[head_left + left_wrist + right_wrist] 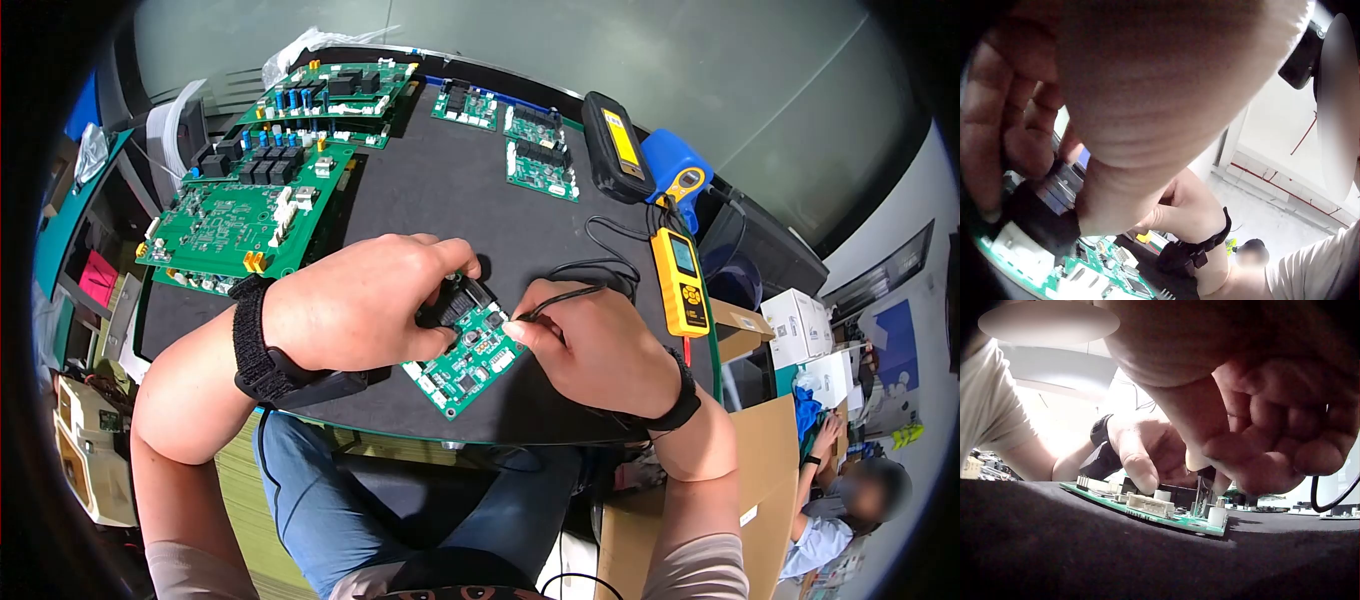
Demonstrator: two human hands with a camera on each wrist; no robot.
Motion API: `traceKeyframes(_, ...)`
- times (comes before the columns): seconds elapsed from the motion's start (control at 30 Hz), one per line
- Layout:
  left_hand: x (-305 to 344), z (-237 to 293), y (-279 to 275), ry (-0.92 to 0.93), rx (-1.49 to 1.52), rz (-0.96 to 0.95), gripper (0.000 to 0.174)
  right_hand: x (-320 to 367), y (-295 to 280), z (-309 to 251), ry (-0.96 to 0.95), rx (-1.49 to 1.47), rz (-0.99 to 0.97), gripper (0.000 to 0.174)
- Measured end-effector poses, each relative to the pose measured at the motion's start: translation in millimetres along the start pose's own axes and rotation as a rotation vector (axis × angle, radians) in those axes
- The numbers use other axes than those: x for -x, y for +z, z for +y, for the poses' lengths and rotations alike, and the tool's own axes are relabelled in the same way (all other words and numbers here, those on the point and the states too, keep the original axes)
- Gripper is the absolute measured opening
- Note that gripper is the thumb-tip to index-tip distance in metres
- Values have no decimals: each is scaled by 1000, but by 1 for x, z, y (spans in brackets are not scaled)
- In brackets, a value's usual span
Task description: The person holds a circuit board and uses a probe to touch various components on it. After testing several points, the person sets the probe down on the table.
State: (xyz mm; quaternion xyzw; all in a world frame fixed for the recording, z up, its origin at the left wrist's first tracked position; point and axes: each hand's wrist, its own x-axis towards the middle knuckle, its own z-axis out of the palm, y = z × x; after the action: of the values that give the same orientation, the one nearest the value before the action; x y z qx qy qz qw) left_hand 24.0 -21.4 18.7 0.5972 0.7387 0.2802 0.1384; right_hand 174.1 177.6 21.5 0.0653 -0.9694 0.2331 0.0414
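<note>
The small circuit board lies flat on the black surface and looks light and stiff, with fragile soldered parts, so it is best held by its edges. The left hand grips its far end, and the right hand pinches a thin probe lead against it.

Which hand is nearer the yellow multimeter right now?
Right. The right hand, pinching the black probe lead, lies close beside the yellow multimeter without touching it. The left hand grips the small circuit board, farther off beyond the right hand.
</note>
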Motion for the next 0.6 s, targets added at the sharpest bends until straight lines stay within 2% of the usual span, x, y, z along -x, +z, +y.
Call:
traceKeyframes(0.43, 0, 0, -1, -19, 23, -12, 51, -2, 3, 6, -24, -50, 34, 15)
traceKeyframes(0.6, 0, -5, 2, 56, -55, 30, 50, -4, 4, 11, -75, -104, 34, 12)
